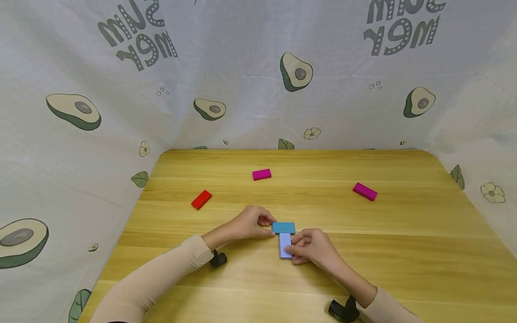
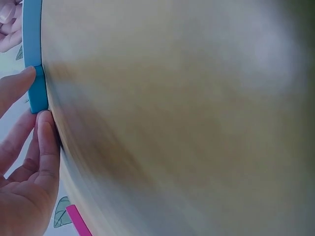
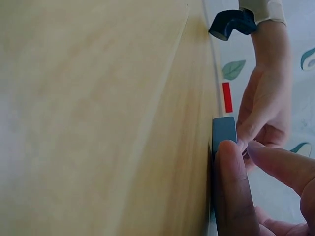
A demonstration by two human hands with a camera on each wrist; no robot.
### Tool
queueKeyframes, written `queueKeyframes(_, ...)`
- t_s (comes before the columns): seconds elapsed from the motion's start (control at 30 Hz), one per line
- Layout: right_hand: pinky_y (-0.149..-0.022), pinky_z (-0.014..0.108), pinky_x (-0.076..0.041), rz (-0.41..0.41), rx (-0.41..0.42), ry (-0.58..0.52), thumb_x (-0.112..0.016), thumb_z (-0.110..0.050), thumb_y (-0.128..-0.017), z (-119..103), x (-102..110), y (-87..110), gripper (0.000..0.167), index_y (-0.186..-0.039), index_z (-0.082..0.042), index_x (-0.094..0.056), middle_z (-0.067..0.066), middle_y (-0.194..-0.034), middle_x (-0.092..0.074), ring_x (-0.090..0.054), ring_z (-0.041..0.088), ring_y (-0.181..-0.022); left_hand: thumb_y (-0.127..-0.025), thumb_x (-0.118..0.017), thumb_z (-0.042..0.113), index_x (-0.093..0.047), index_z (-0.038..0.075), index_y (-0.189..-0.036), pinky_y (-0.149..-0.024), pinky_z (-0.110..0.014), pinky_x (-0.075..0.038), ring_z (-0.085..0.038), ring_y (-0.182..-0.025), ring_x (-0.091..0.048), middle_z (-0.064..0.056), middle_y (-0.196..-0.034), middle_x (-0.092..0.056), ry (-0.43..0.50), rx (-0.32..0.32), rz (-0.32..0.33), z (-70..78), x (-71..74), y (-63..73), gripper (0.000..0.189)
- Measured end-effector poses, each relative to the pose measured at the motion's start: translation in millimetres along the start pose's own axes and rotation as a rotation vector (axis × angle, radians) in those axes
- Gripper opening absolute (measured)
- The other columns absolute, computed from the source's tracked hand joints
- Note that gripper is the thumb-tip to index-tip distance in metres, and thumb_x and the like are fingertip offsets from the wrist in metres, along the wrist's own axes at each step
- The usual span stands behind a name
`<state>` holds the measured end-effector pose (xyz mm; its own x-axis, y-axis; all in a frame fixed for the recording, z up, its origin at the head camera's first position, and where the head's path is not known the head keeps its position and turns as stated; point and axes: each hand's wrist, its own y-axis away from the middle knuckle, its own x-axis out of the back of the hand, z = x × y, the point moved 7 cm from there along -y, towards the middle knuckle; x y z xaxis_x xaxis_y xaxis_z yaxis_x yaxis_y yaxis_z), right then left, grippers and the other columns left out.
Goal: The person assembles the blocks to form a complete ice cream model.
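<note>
Lavender block [image 1: 284,241] on desk [image 1: 250,291], far end against blue block [image 1: 284,228]. My right fingers [image 1: 307,233] pinch lavender block, left fingers [image 1: 267,215] pinch blue block's left end. Best: hold blue block steady, square joint, light grip, no twisting.

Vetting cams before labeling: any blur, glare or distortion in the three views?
Head: red block sharp, pale sheen low on the wood-grain tabletop; left wrist: tabletop smeared, its edge bowed, right margin dark, teal block clearer; right wrist: grain soft toward the left, red block distinct.
</note>
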<state>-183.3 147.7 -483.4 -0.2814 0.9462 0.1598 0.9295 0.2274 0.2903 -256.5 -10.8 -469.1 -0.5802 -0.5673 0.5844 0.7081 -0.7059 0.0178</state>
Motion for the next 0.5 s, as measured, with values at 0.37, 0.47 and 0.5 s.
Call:
queueKeyframes(0.37, -0.063, 0.04, -0.061, 0.021, 0.034, -0.011, -0.076, -0.005, -0.088, -2, 12, 0.7, 0.028, -0.102, 0.015, -0.063, 0.014, -0.078, -0.069, -0.07, 0.027, -0.067, -0.083, -0.082, 0.009, -0.074, 0.001, -0.108, -0.078, -0.019, -0.055, -0.01, -0.085, -0.064, -0.003, -0.097, -0.07, 0.003, 0.008, -0.008, -1.5, -0.9, -0.7, 0.027)
queueKeyframes(0.47, -0.063, 0.041, -0.061, 0.039, 0.046, -0.032, -0.075, -0.006, -0.089, -4, 19, -0.6, 0.028, -0.103, 0.016, -0.063, 0.017, -0.08, -0.07, -0.071, 0.027, -0.068, -0.083, -0.082, 0.009, -0.074, 0.001, -0.107, -0.078, -0.019, -0.055, -0.01, -0.084, -0.063, -0.002, -0.096, -0.069, 0.003, 0.013, -0.008, -1.5, -0.7, -0.9, 0.027)
queueKeyframes(0.5, -0.064, 0.041, -0.061, 0.043, 0.051, -0.035, -0.075, -0.006, -0.09, -5, 22, -1.0, 0.029, -0.104, 0.016, -0.062, 0.017, -0.081, -0.07, -0.071, 0.027, -0.069, -0.083, -0.082, 0.009, -0.074, 0.001, -0.107, -0.078, -0.019, -0.055, -0.01, -0.084, -0.063, -0.002, -0.095, -0.069, 0.004, 0.012, -0.008, -1.2, -0.4, -0.9, 0.027)
